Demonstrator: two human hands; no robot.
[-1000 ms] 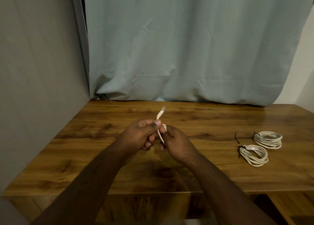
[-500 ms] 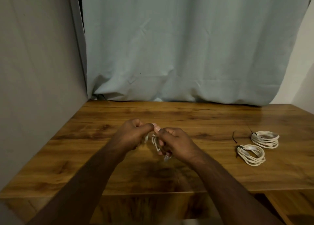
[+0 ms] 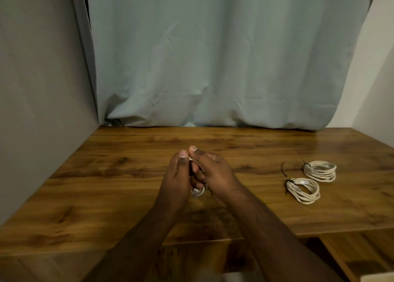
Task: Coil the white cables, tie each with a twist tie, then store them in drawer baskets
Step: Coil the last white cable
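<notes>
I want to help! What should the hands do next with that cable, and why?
Probably reach for the loose tie: both hands, left and right, hold the cable bunched up with no tie visible, while the two coils are tied already.

A home room, likely a bedroom or study corner: a wood-grain desk (image 3: 119, 175) sits pushed against a plain grey wall (image 3: 38, 90), with a pale blue fabric curtain (image 3: 213, 58) hanging behind it down to the desktop, under dim indoor lighting.
</notes>
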